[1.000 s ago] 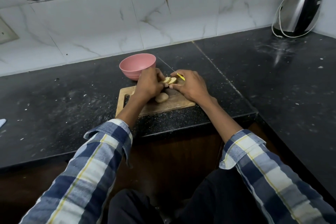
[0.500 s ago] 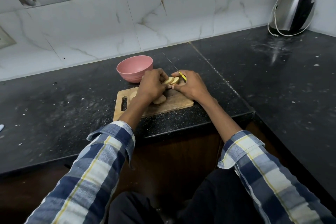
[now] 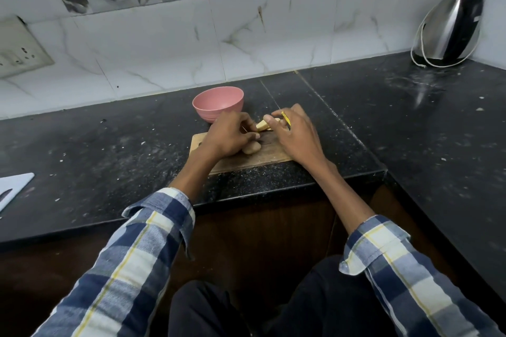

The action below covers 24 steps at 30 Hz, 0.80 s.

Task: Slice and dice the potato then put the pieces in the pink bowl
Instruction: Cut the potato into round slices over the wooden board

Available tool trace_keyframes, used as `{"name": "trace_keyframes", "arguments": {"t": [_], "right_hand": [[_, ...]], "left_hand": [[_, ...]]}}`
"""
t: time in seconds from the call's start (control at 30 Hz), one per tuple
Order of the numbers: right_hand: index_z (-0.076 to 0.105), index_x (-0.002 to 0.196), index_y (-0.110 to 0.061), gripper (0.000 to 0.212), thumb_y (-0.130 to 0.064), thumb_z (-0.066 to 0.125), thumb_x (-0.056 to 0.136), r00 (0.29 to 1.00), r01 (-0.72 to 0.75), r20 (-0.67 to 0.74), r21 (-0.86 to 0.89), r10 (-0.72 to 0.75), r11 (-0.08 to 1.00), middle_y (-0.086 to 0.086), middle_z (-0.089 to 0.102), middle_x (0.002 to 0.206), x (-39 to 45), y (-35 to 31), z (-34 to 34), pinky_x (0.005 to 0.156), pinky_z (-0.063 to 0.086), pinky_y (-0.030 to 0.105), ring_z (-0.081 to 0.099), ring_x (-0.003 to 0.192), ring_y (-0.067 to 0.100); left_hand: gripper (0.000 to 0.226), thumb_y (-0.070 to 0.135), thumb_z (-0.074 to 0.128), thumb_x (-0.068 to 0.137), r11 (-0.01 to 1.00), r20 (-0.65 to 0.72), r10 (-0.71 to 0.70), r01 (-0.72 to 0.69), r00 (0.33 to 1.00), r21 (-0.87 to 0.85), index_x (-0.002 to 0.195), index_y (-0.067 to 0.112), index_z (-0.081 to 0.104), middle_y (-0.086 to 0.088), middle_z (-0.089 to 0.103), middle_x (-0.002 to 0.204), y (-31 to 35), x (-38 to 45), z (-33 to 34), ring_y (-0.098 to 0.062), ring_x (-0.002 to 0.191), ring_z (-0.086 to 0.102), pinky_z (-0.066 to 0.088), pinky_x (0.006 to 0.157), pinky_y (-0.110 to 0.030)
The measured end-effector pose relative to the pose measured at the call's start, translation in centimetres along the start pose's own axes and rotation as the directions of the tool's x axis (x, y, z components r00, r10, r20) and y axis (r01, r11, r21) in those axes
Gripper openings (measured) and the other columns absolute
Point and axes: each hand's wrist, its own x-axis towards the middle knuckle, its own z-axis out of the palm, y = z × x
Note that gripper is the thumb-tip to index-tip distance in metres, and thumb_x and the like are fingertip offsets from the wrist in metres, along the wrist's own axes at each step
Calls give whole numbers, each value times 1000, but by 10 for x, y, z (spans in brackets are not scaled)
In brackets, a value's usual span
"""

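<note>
Since half a second ago my hands have shifted little: on the cutting board (image 3: 262,157), left hand (image 3: 227,135) pinches potato slices (image 3: 262,125), right hand (image 3: 297,134) grips the knife (image 3: 286,118), one potato piece (image 3: 252,148) uncut, pink bowl (image 3: 218,102) seemingly unfilled.

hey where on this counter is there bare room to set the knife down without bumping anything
Bare counter lies right of the cutting board, between it and the kettle. Another open stretch runs left of the board toward the white object at the edge. It is crowded on the board, where the left hand, right hand, potato slices and pink bowl cluster.
</note>
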Motion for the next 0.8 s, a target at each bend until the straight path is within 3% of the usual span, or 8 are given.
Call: {"name": "trace_keyframes", "arguments": {"t": [0.1, 0.17, 0.3, 0.5, 0.7, 0.8], "right_hand": [[67, 108, -18, 51, -57, 33, 108, 994, 75, 83, -53, -70, 996, -2, 48, 94, -17, -8, 4, 64, 50, 40, 56, 74, 10], [66, 109, -17, 42, -44, 34, 111, 991, 81, 110, -71, -73, 994, -1, 54, 101, -25, -10, 7, 71, 53, 47, 60, 81, 17], [57, 136, -17, 32, -24, 51, 106, 989, 53, 145, -128, -34, 990, 4, 62, 132, -39, -17, 4, 86, 50, 41, 62, 114, 26], [57, 127, -19, 26, -22, 61, 101, 975, -129, 155, -199, 161, 971, 8, 65, 125, -51, -27, -2, 80, 50, 39, 64, 109, 30], [59, 122, -22, 23, -29, 63, 100, 971, -174, 114, -278, 212, 945, 7, 66, 117, -63, -45, 0, 78, 50, 42, 66, 104, 32], [62, 118, -21, 21, -31, 64, 100, 970, -190, 89, -295, 225, 936, 6, 67, 116, -67, -52, 1, 77, 43, 39, 65, 106, 32]], "left_hand": [[14, 35, 85, 83, 1000, 0, -18, 18, 1000, -19, 78, 31, 72, 18, 71, 79, -5, -14, -1, 0, 78, 66, 56, 78, -35], [16, 47, 83, 80, 1000, 19, -22, 22, 1000, -7, 81, 35, 74, 22, 72, 81, -8, -21, 1, 3, 80, 65, 56, 84, -39], [16, 55, 76, 77, 999, 23, -9, 8, 1000, 43, 87, 43, 71, 25, 71, 88, -10, -28, 2, -2, 89, 65, 53, 91, -51], [20, 47, 81, 83, 999, 26, -34, 33, 999, 20, 99, 36, 80, 20, 74, 94, -13, -30, 1, -6, 92, 64, 49, 97, -54], [19, 40, 86, 80, 997, -39, -77, 77, 996, -11, 98, 35, 82, 17, 77, 95, -11, -32, 1, -7, 92, 64, 48, 99, -53], [18, 40, 87, 79, 995, -46, -100, 99, 994, -19, 95, 33, 83, 19, 76, 93, -8, -32, 1, -6, 95, 64, 46, 101, -53]]}}
